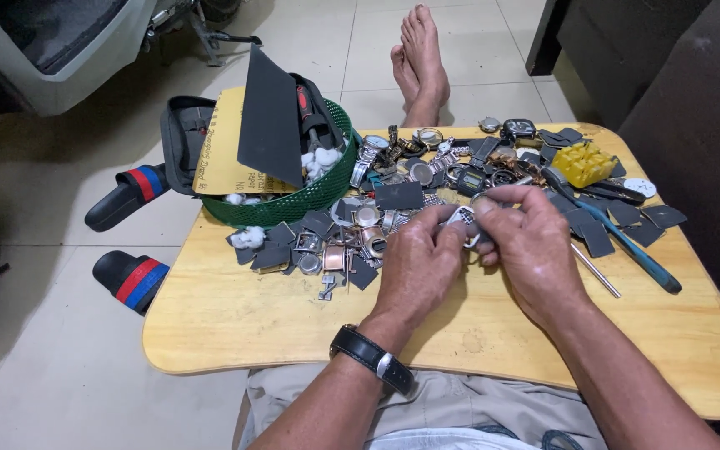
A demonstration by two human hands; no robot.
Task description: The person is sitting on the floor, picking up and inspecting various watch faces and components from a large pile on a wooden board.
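Nearest the camera, the left hand (417,265), with one black-strapped wristwatch (374,358) on its wrist, and the right hand (529,242) meet over the small wooden table (235,321), both pinching one small silvery watch part (462,218) between fingertips; its exact shape is hard to make out, since the fingers cover most of it. Just right of the right hand lie one thin metal rod (597,271) and one blue-handled tool (631,247), its tip lost in the clutter. Beyond the hands spreads a heap of watch cases and bands (393,179) mixed with many small dark grey sandpaper squares (660,218), too jumbled to count. One yellow object (583,162) sits toward the far right. At the far left stands one green mesh basket (293,204) holding one large dark sheet (270,117), one yellow sheet (227,150) and a few cotton wads (320,160). On the floor to the left lie two black sandals (127,237) with red and blue stripes. Farthest off, two bare feet (420,62) rest on the tiles.
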